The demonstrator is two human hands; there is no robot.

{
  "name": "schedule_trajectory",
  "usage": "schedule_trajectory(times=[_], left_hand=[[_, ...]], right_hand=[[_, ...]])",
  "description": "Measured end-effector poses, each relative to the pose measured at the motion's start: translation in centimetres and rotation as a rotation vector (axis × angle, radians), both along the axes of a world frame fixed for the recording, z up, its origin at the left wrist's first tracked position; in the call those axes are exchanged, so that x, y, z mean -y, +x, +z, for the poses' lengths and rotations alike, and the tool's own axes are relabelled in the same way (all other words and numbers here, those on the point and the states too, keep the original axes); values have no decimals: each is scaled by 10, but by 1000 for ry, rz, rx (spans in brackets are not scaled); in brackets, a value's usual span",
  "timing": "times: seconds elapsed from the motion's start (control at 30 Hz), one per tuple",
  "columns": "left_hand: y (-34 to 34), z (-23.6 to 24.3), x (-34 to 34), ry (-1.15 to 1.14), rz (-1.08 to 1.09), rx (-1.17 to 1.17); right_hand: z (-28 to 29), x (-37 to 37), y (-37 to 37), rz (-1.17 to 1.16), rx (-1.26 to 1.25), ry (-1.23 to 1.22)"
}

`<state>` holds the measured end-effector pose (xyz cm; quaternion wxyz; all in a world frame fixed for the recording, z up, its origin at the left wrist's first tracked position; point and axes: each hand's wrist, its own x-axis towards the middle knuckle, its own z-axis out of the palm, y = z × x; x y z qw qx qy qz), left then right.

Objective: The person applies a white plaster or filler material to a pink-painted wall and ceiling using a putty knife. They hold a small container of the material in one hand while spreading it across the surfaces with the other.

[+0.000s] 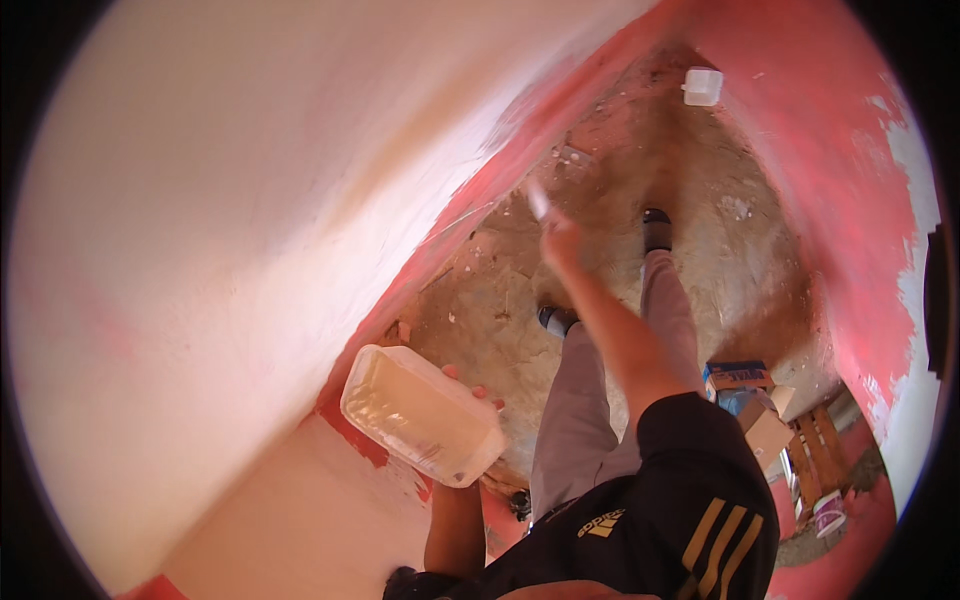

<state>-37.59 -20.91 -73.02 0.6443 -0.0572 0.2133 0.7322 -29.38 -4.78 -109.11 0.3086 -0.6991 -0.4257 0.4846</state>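
My left hand (478, 388) is closed on the side of a white plastic tub (478, 462); only its fingertips show past the rim. Pale, whitish paint (395, 400) covers the inside of the tub, which is tilted beside the left wall. Reaching forward, my right hand (562, 242) grips a paintbrush (539, 202), both smeared by motion. The brush head points at the lower part of the left wall, where a red band (455, 215) runs below the white area (300, 200). I cannot tell whether the bristles touch it.
Rough, stained floor (500, 310) lies under my feet. A white container (703, 87) stands in the far corner by the red right wall (830, 170). To my right are a blue box (738, 375), an opened cardboard box (768, 436), a wooden crate (822, 447) and a small tub (829, 514).
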Motion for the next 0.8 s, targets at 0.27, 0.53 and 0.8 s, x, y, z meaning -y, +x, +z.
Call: schedule_trajectory(times=[0.27,0.53,0.8], left_hand=[[111,-12,-124,-48,-70,-114],[199,24,-221,-107,-76,-96],[162,60,-189,-66,-75,-104]], right_hand=[[-3,-410,340,-567,203,506],[43,-458,233,-394,172,458],[122,-151,72,58,-258,223]])
